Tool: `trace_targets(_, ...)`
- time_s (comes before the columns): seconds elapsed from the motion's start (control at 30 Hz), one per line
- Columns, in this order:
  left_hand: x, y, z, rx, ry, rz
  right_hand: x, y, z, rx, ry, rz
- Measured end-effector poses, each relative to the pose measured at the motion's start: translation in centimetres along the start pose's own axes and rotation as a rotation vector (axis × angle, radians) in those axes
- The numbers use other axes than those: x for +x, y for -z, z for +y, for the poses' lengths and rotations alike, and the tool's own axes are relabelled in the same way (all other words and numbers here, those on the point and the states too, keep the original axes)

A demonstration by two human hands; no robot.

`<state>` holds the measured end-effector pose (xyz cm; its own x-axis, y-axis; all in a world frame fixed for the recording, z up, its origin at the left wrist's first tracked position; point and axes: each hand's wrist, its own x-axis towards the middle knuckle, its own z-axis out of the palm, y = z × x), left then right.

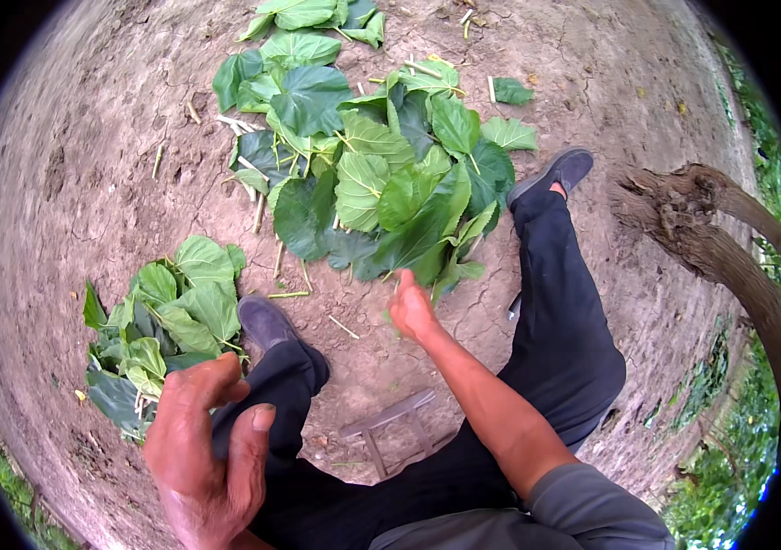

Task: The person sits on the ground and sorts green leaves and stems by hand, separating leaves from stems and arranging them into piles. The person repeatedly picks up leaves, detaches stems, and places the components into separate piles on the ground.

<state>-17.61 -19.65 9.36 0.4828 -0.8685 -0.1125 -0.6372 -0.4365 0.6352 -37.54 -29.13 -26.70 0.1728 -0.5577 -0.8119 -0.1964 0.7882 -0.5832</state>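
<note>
My left hand [201, 447] is raised close to the camera, its fingers curled and the thumb apart, with nothing visible between them. Behind it on the ground lies a smaller pile of green leaves [191, 309], beside my left shoe [270, 323]. My right hand [412, 306] reaches between my legs to the near edge of a larger spread of broad, toothed green leaves [370, 185]. Its fingers are bunched at the leaf stems and slightly blurred; whether they grip one cannot be made out.
Short cut stem pieces [278, 260] lie around the leaves on cracked bare soil [122, 227]. Between my legs is a low wooden frame [390, 416], partly hidden. A small shiny object [514, 306] shows beside my right leg. A thick forked tree trunk [713, 240] stands at right.
</note>
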Motion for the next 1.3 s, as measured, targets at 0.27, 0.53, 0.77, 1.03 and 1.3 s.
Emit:
trace_targets(0.27,0.2,-0.2,0.3,0.01,-0.045,-0.006,6.3,5.9,0.3,0.076,0.406,0.386)
trace_targets(0.53,0.4,-0.5,0.1,0.033,-0.041,-0.024,4.7,4.2,-4.6,-0.123,0.448,0.414)
trace_targets(0.77,1.0,-0.8,0.3,0.0,-0.046,-0.045,9.5,8.7,-7.1,-0.065,0.152,0.377)
trace_targets(1.03,1.1,-1.2,0.9,-0.008,-0.024,-0.043,6.1,7.3,-8.0,-0.111,0.247,0.26)
trace_targets(1.3,0.6,-1.9,1.6,-0.014,-0.07,-0.12,-4.3,6.5,-13.8,0.076,0.329,-0.001)
